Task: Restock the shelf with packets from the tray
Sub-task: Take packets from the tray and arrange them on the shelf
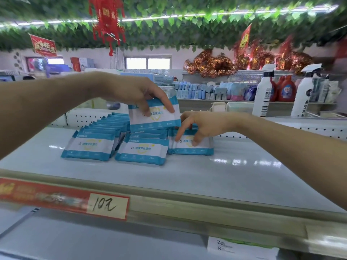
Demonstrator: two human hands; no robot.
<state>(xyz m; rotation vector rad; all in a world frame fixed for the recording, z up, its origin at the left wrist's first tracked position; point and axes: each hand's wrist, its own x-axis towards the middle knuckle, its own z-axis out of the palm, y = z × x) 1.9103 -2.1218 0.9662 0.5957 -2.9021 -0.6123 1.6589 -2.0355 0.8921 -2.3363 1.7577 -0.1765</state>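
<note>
Holding 1 blue-and-white packet (159,119) in the air with the left grip (135,91), clasped from above: fingers curled down over the printed face, thumb out of sight behind. Hanging upright and slightly tilted, just above the middle row (142,151) of packets and clear of the shelf (225,175).

Reaching in from the right with the right grip (202,122), bent fingertips set on the white face of the front packet of the right row (202,150). Cannot tell pinching from mere touching there, with part of the grip hidden behind the packet. Standing on the shelf, that packet, leaning back against the few others behind it.

Lined up on the white shelf: 3 rows of the same packets, side by side and running back toward the perforated rear panel. Longest by far, the left row (88,147), leaning back like tiles; middle row just beside it, right row touching the middle one.

Running along the front edge of the shelf, a red label strip (47,196) with a handwritten price tag (108,205) reading 10. Standing well apart at the far right, 2 white spray bottles (262,98).
</note>
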